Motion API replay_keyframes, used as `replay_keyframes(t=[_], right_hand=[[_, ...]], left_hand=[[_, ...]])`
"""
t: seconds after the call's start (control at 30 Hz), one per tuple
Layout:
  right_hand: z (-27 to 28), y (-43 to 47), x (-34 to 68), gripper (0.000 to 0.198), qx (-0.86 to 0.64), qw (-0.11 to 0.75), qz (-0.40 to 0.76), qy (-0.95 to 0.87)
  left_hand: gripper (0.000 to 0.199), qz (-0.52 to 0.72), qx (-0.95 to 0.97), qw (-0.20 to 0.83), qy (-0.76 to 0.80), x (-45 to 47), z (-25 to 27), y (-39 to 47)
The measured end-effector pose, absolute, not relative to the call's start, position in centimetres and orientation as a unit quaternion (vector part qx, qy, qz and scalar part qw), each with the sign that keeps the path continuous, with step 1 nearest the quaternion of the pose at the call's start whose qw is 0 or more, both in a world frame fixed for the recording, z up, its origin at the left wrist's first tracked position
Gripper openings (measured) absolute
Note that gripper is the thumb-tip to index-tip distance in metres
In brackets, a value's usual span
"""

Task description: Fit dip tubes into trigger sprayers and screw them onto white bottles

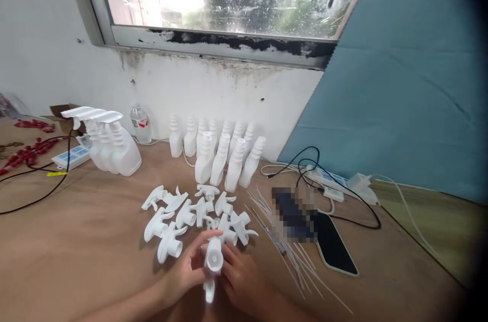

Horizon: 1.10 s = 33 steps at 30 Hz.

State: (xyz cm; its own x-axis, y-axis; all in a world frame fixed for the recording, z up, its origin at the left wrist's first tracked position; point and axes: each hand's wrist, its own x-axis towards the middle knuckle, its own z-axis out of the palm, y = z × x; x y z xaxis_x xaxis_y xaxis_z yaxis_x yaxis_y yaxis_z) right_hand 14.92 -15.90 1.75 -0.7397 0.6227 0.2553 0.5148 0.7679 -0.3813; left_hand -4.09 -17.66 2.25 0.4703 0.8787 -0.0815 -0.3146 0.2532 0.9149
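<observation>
A white trigger spray head (pixel 214 259) is held low in front of me, its round collar opening turned toward the camera. My left hand (pixel 189 267) grips it from the left, with thumb and fingers curled around it. On the other side, the fingers of my right hand (pixel 238 268) are closed against the same spray head; some fingertips are hidden behind it. Just beyond my hands lies a loose group of white spray heads (pixel 170 246). Behind them stand several white bottles (pixel 235 164) without tops, in rows near the wall.
Assembled spray bottles (pixel 114 147) stand left, near a clear water bottle (pixel 141 124). Thin white tubes (pixel 301 266) lie to the right, beside a phone (pixel 335 246) and a pixelated dark object (pixel 293 213). Power strips (pixel 74 156) and cables sit at both sides. Red pieces (pixel 32 154) lie far left.
</observation>
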Motion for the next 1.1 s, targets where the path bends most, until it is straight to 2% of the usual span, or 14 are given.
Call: replay_keyframes(t=[0.17,0.3,0.47,0.6,0.77,0.93,1.1], right_hand=[[1.3,-15.6,14.8,0.024,-0.34,0.221,0.201,-0.892],[0.7,-15.4,15.2,0.017,-0.347,0.328,0.271,-0.836],[2.4,-15.7,15.5,0.012,-0.396,0.458,0.247,-0.756],[5.0,-16.7,15.4,0.003,-0.352,0.515,0.22,-0.75],[6.4,-17.5,15.2,0.014,-0.22,0.474,0.118,-0.845],[6.0,-17.2,15.2,0.012,-0.157,0.408,0.04,-0.899],[5.8,-17.0,15.2,0.015,-0.139,0.368,0.025,-0.919]], left_hand=[[0.056,0.403,0.47,0.719,0.315,-4.7,2.1,-17.5],[0.054,0.386,0.487,0.722,0.304,-5.2,2.1,-17.4],[0.051,0.351,0.501,0.721,0.327,-5.2,1.8,-17.0],[0.051,0.361,0.495,0.714,0.339,-5.0,1.5,-17.1],[0.044,0.375,0.519,0.701,0.314,-4.9,1.9,-17.6],[0.043,0.354,0.563,0.686,0.294,-5.0,2.2,-17.9],[0.04,0.324,0.591,0.683,0.283,-5.1,1.9,-17.9]])
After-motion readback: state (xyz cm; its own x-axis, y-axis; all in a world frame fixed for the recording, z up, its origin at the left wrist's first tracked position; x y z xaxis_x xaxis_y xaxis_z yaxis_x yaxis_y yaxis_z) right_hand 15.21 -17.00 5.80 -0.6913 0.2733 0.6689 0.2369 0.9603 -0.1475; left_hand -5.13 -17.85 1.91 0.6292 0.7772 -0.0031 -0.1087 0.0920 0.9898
